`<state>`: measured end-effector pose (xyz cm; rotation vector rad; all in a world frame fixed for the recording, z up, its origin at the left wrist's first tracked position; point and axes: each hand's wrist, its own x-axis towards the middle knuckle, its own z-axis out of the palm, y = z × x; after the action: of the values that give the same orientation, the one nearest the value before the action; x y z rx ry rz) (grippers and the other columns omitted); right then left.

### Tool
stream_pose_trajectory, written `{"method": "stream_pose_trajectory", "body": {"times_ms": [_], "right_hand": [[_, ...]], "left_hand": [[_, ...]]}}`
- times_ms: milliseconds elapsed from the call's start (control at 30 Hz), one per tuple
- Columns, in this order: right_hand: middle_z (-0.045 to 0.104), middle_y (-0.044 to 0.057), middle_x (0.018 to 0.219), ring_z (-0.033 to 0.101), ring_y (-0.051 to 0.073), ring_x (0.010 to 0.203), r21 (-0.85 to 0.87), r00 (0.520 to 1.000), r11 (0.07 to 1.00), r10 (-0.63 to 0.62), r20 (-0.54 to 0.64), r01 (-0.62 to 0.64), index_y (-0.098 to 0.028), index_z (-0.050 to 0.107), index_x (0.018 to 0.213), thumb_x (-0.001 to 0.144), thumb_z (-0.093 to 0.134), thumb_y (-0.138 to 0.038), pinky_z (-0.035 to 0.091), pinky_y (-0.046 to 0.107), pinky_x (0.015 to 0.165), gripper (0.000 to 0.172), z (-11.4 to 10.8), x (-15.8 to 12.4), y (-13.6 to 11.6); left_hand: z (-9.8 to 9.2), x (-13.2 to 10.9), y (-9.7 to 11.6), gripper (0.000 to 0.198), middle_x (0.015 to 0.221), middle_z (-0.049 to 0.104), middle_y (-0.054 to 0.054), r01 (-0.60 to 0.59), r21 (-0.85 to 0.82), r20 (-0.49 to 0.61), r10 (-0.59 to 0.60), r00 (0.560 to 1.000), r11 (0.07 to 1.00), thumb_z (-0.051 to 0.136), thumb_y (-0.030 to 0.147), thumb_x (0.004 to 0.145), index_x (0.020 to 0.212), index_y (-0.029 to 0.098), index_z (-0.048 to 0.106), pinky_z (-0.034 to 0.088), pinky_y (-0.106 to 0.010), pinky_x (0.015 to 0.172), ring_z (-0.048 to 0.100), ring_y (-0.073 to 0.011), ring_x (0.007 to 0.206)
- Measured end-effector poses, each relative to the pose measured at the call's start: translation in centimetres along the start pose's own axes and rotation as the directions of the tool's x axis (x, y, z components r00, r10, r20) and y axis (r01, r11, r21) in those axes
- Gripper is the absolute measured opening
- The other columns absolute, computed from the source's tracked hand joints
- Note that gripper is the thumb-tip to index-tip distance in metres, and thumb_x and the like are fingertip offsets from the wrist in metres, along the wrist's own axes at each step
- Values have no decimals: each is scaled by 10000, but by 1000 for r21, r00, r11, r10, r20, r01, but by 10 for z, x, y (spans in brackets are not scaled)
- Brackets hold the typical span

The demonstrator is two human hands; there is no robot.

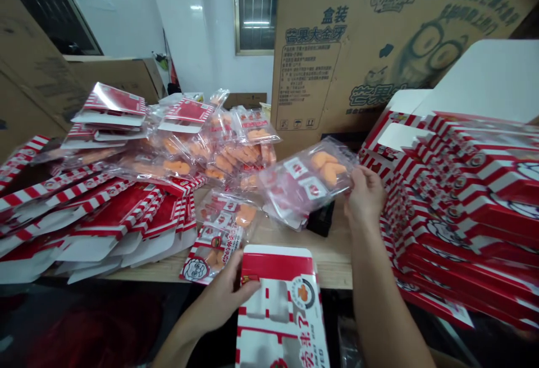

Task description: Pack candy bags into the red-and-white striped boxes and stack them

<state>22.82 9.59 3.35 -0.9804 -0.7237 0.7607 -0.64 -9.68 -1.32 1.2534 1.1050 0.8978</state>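
Windowed box (283,325) is held by the left hand (227,296), clear pouch (309,180) beyond it pinched by the right hand (365,193). Packing is seemingly being done; pouch must next be brought closer.

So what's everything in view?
Held carton: one, red and white, front
Held bag: one, clear and orange, centre
Loose pack: one, red and orange, table middle
Bagged packs: many, clear and orange, back left
Other cartons: many, red and white, both sides
Cardboard boxes: several, brown, back and left
Unclear object: one, black, by bag
Table: one, pale wood, centre
Window: one, grey, back wall
Wall: one, pale, back
Left hand: one, on held carton
Right hand: one, on held bag
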Motion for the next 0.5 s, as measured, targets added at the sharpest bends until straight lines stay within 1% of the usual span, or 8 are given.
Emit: {"method": "stream_pose_trajectory", "body": {"times_ms": [67,133,200,267,333,400,433,500], "right_hand": [[574,-66,775,586,85,634,-13,999,1000,25,43,-24,-242,430,859,611,644,-379,472,195,543,355,-3,-17,7],[592,-56,798,621,115,654,-102,973,990,117,197,-98,-261,380,878,636,629,-414,500,240,565,380,-7,-45,19],[606,-42,772,638,142,648,-238,909,960,225,350,-145,-261,369,851,676,582,-477,509,274,561,350,-14,-76,34],[596,-35,670,625,162,576,-372,843,919,303,445,-134,-246,418,790,678,575,-507,499,294,523,324,-24,-99,46],[547,-38,549,589,180,501,-510,780,858,361,511,-63,-228,503,734,622,647,-468,484,327,513,301,-33,-109,54],[538,-12,535,594,221,543,-618,743,785,385,548,50,-207,585,714,559,714,-382,483,386,586,267,-36,-105,58],[574,23,601,616,256,639,-649,735,752,377,564,112,-197,615,735,552,722,-347,479,419,662,260,-34,-100,58],[628,111,884,591,311,937,-665,709,709,344,615,233,-187,644,851,596,697,-318,427,448,846,292,-20,-89,60]], "left_hand": [[-6,-4,-2,257,1084,596,-25,23,-31,-57,-24,998,999,538,287,851,1088,208,477,438,-279,880,558,-175,1028],[-8,-8,-1,244,1041,608,-24,31,-41,-92,-35,995,999,532,326,856,1062,202,496,453,-268,845,570,-171,989],[-5,-11,2,230,972,618,-21,16,-39,-124,-20,992,999,515,369,864,1015,195,520,465,-258,804,581,-164,925],[2,-13,4,230,943,618,-19,-23,-38,-150,17,989,999,496,391,872,986,197,537,467,-252,790,581,-158,891],[9,-14,3,217,934,616,-14,-56,-38,-151,50,987,998,478,387,883,977,203,546,460,-242,794,577,-149,884],[16,-14,1,201,908,607,-4,-80,-32,-157,74,985,996,467,372,892,980,210,545,451,-222,782,570,-134,861],[19,-14,0,194,890,600,1,-87,-26,-163,81,983,996,462,364,896,985,212,544,446,-213,773,566,-127,847],[26,-14,-1,193,888,594,2,-105,-19,-165,101,981,994,449,348,903,1012,217,541,440,-207,771,560,-123,845]]}}
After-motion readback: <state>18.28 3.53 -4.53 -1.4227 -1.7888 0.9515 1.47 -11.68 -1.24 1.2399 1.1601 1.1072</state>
